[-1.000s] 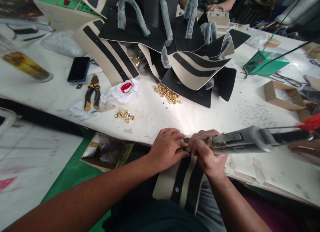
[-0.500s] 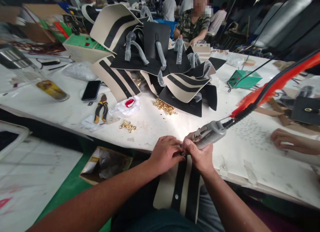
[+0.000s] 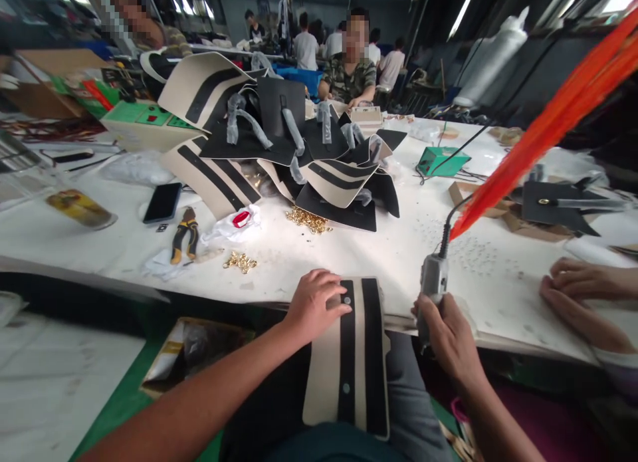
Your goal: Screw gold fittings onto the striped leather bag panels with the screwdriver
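A cream panel with black stripes (image 3: 361, 355) lies across my lap and the table's edge, with two round metal snaps on one stripe. My left hand (image 3: 319, 299) rests on its upper left part, fingers spread beside the upper snap. To the right of the panel, my right hand (image 3: 446, 326) is wrapped round a grey corded power tool (image 3: 434, 276), held upright and apart from the panel. Orange strands and a black cord run up from the tool. Farther back is a pile of black and cream panels (image 3: 279, 149) with wrapped straps.
On the table (image 3: 279, 249) lie gold rings (image 3: 309, 219), a smaller ring pile (image 3: 240, 261), pliers (image 3: 185, 236), a phone (image 3: 162, 203) and a green box (image 3: 442, 161). Another person's hands (image 3: 585, 302) rest at the right. A person in camouflage sits across.
My right hand has moved the tool right, off the panel, and turned it upright. The panel's upper part and its upper snap now show. The camera view has tilted up.
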### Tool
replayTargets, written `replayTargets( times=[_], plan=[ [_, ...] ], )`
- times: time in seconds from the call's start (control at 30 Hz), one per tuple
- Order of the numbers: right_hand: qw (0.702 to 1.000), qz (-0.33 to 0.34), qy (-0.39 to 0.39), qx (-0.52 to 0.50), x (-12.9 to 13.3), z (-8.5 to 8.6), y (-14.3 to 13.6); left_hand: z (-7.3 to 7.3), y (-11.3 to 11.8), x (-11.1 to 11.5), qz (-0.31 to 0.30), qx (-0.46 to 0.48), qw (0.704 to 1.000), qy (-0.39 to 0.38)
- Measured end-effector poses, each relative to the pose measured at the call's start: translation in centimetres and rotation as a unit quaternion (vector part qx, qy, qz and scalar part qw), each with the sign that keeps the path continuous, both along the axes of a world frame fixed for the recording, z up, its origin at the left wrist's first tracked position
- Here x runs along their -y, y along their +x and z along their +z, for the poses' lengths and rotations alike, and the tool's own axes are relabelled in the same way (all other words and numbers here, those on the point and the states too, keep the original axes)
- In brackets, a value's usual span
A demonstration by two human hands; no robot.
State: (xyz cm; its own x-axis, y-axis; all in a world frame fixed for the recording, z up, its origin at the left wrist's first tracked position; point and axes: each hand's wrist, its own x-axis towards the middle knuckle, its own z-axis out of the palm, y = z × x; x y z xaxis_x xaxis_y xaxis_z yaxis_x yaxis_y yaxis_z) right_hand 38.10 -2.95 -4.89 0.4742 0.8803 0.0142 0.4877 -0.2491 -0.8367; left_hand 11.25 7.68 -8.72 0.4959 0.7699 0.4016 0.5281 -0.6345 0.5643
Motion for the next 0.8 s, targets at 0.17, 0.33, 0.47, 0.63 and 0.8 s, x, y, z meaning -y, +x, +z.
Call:
replayTargets(
  times=[0.17, 0.33, 0.47, 0.63, 0.8],
  plan=[
    [0.987, -0.078, 0.09, 0.106, 2.1, -2.0, 1.5, 0.9, 0.1, 1.2, 0.059, -0.048, 0.996, 0.037],
    [0.965, -0.088, 0.208, 0.132, 5.5, -4.1, -1.7, 1.1, 0.1, 2.0, 0.074, -0.085, 0.992, 0.053],
    [0.997, 0.031, 0.065, -0.033, 6.6, -8.0, -5.5, 1.1, 0.0, 2.1, 0.079, -0.103, 0.989, 0.067],
    [0.991, 0.067, 0.064, -0.1, 5.6, -7.2, -8.3, 1.9, 0.0, 3.3, 0.085, -0.097, 0.992, 0.018],
    [0.946, 0.234, 0.22, -0.034, 5.0, -1.5, -10.4, 5.1, -0.4, 7.1, 0.046, 0.138, 0.963, -0.226]
  ],
)
